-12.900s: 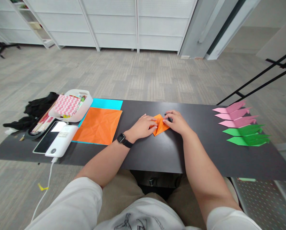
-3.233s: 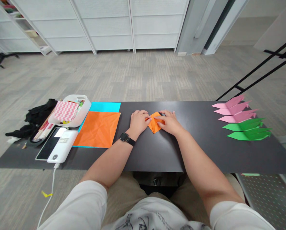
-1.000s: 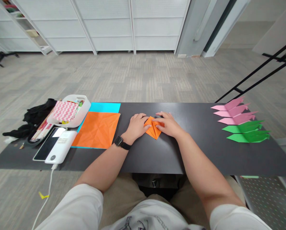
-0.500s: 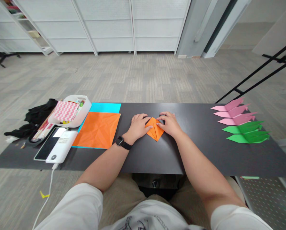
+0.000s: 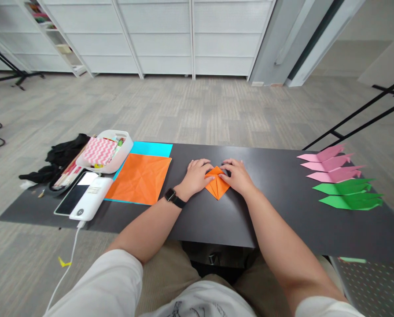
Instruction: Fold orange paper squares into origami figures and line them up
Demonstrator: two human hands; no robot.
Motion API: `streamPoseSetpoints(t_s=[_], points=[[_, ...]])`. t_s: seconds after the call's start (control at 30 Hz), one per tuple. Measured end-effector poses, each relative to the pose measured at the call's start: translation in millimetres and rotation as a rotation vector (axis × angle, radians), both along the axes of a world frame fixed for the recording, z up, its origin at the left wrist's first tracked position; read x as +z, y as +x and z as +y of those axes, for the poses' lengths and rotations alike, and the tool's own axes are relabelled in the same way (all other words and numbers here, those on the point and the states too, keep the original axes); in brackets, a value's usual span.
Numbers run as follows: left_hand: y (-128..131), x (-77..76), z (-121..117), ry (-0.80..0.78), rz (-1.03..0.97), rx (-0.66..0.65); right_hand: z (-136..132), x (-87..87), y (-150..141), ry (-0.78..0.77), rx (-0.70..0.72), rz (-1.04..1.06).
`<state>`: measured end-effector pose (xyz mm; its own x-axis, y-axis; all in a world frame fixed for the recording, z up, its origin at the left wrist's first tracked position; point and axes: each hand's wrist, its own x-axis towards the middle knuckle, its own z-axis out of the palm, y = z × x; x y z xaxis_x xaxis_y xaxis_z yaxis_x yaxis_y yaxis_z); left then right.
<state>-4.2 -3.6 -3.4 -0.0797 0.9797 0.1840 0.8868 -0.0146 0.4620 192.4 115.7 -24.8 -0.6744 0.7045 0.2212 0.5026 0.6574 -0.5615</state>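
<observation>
A small orange origami paper [image 5: 218,189], folded into a kite-like diamond, lies on the dark table with one point towards me. My left hand [image 5: 197,175] grips its left edge, thumb on the paper and fingers curled along the far side. On the opposite edge, my right hand [image 5: 238,176] holds it the same way, its thumb close to the left one. A crease runs across the upper part between the thumbs. The fingertips partly hide the top corners.
Left of my hands lie orange sheets [image 5: 144,178] over blue sheets [image 5: 153,149]. Further left are a white power bank [image 5: 93,198] with a cable, a phone [image 5: 71,198], a white box [image 5: 119,158] and black cloth [image 5: 64,152]. Pink [image 5: 335,175] and green [image 5: 351,202] folded papers line the right end.
A crosswise crease now shows near the top of the orange paper, between my thumbs. Both hands remain on its edges. The whole view has shifted slightly.
</observation>
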Motion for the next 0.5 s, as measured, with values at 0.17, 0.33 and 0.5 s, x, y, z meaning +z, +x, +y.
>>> streamPoseSetpoints(t_s=[0.17,0.33,0.5], points=[[-1,1.1,1,0.010,0.014,0.028,1,-2.9,-1,0.022,0.005,0.004],[-1,7.6,2,0.031,0.045,0.043,-1,-0.8,-2,0.045,0.013,0.013],[-1,12.3,4,0.014,0.089,0.000,-4,1.2,-2,0.085,0.005,0.003]])
